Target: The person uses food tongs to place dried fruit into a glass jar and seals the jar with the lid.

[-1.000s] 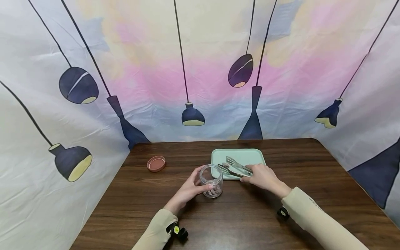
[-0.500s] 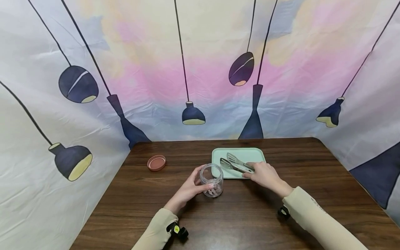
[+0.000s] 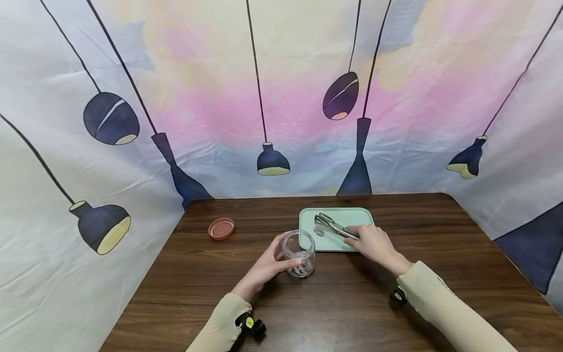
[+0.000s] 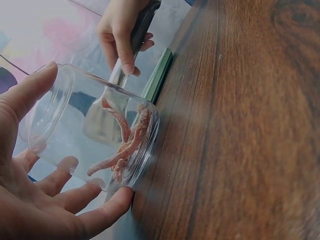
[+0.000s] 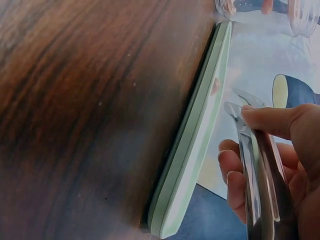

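My left hand (image 3: 268, 264) grips a clear glass jar (image 3: 300, 244), which stands upright on the table with its mouth uncovered. Several reddish, wrinkled dried strips (image 4: 131, 142) lie at the bottom of the jar in the left wrist view. In my right hand (image 3: 373, 244) is a pair of metal tongs (image 3: 334, 227), pinched between thumb and fingers, its arms close together above a pale green tray (image 3: 365, 216). A small reddish piece (image 3: 318, 231) lies on the tray just left of the tong tips. Nothing shows clearly between the tips.
A reddish-brown round lid (image 3: 221, 229) lies on the dark wooden table (image 3: 334, 303), left of the jar. The tray sits towards the far edge. Behind the table hangs a cloth (image 3: 211, 107) printed with lamps.
The tongs' arms have come closer together and their tips have shifted slightly right and away from the small piece on the tray. My left hand and the jar have stayed put.
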### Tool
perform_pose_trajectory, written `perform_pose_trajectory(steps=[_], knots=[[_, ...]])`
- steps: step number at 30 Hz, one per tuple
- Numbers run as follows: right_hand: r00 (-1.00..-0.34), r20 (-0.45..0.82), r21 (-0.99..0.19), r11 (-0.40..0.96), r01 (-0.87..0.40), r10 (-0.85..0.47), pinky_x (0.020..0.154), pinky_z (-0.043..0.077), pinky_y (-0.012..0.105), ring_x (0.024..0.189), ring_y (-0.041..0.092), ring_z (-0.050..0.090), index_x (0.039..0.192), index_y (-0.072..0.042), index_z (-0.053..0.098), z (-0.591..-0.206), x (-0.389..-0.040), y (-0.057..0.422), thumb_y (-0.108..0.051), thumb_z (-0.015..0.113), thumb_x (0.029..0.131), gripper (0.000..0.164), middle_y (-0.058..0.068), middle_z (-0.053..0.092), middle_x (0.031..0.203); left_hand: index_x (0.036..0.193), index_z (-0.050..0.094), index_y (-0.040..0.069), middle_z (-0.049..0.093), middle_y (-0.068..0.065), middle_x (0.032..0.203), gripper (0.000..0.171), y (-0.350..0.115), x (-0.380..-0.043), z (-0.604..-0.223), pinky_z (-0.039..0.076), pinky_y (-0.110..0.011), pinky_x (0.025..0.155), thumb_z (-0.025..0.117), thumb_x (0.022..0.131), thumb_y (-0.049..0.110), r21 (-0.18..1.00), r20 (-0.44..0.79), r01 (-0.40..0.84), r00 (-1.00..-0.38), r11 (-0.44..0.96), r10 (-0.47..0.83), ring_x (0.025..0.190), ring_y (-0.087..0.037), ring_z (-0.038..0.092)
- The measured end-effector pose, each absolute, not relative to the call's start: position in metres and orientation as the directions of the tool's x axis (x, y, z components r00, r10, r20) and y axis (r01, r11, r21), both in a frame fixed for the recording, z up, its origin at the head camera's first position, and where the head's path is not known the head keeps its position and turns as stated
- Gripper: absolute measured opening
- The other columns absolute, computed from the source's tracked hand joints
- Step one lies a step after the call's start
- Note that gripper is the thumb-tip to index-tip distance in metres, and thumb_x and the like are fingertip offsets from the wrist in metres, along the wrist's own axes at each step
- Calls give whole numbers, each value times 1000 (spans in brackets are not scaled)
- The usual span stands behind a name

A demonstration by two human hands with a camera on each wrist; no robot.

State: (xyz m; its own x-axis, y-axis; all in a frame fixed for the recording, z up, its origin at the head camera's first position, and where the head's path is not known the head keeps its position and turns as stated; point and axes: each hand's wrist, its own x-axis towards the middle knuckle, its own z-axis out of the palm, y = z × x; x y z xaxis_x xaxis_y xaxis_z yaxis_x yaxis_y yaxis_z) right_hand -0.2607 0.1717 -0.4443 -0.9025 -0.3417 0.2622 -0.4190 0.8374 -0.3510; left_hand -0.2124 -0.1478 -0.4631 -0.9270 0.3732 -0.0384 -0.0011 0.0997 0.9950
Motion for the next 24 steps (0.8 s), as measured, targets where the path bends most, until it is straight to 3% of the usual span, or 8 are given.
perform_pose_trajectory(steps=[13, 21, 24], knots=[[-908, 209, -358, 836, -416, -362, 51, 39, 33, 57, 11, 51, 119, -7, 75, -447, -263, 168, -26, 77, 90, 34, 13, 75, 105, 155, 34, 26, 31, -13, 160, 82, -148, -211, -462, 45, -52, 101, 80, 89, 24, 995, -39, -2, -927, 98, 372, 146, -40, 31], [-915, 174, -388, 829, -404, -364, 48, 33, 31, 50, 12, 39, 121, -8, 75, -445, -262, 166, -24, 75, 92, 33, 4, 72, 83, 155, 34, 25, 32, -13, 159, 81, -148, -211, -462, 46, -51, 101, 80, 89, 24, 994, -37, 3, -929, 107, 369, 145, -40, 32], [-909, 188, -382, 825, -417, -372, 49, 34, 31, 51, 12, 41, 121, -7, 75, -446, -262, 166, -22, 75, 92, 33, 7, 74, 89, 155, 34, 25, 32, -14, 159, 81, -148, -212, -463, 45, -52, 102, 80, 89, 24, 994, -30, 12, -930, 111, 367, 146, -41, 31]])
